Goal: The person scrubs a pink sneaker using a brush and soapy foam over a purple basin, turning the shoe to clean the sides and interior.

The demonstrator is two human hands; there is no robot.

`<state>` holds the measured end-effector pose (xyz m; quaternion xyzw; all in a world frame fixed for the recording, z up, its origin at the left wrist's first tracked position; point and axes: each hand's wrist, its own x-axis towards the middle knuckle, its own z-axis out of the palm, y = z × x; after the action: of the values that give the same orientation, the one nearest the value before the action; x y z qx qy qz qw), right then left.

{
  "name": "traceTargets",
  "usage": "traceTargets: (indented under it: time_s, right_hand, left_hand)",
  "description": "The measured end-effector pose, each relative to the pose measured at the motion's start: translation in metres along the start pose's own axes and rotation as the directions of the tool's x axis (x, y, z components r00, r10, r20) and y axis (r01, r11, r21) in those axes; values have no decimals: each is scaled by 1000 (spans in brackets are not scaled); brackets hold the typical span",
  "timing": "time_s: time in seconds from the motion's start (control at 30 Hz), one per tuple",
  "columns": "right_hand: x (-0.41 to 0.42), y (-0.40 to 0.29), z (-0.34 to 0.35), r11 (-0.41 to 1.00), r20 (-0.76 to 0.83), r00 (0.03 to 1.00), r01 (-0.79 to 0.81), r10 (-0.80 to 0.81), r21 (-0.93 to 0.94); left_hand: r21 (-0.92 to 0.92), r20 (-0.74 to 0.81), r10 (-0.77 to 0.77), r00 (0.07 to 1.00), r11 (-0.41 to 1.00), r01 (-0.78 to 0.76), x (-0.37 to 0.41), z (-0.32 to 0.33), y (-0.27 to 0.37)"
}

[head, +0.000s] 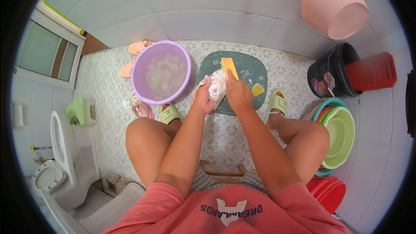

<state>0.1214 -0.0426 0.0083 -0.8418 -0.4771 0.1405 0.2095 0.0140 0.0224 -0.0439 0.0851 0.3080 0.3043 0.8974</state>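
My left hand (204,97) grips a pale pink and white article (217,86), perhaps a small shoe, with a round rosette on it. Part of it is hidden by my fingers. A yellow scrubbing brush (230,65) is held in my right hand (240,92), its pale green bristles against the article's upper side. Both hands are over a wet, dark green plastic stool top (209,59) with suds on it. Just right of my right hand, a yellow piece of soap (258,89) lies on the stool.
A purple basin (138,68) of cloudy water stands left of the stool, beside peach slippers (136,48) and a pink sandal (141,107). At right are a black bucket (320,71) holding a red ridged washboard (373,71), and stacked basins (339,136). A toilet (70,159) is at left.
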Motion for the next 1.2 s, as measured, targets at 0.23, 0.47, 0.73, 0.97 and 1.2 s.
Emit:
traceTargets:
  time_s: [0.23, 0.47, 0.73, 0.97, 1.2]
  right_hand:
    - [-58, -36, -22, 999, 201, 980, -5, 12, -35]
    - [-12, -19, -9, 999, 57, 997, -48, 49, -16]
    - [-31, -24, -10, 998, 157, 987, -25, 33, -50]
    - [-5, 22, -11, 929, -57, 989, -109, 137, 355]
    - [-24, 47, -10, 716, 99, 977, -208, 191, 666]
  left_hand:
    - [-9, -63, -28, 998, 1000, 28, -27, 19, 10]
    - [-37, -16, -12, 1000, 999, 11, -11, 4, 6]
    - [-47, 18, -26, 999, 999, 27, -24, 12, 11]
    - [-60, -4, 26, 1000, 998, -26, -12, 10, 5]
    - [-52, -108, -4, 994, 999, -2, -25, 39, 11]
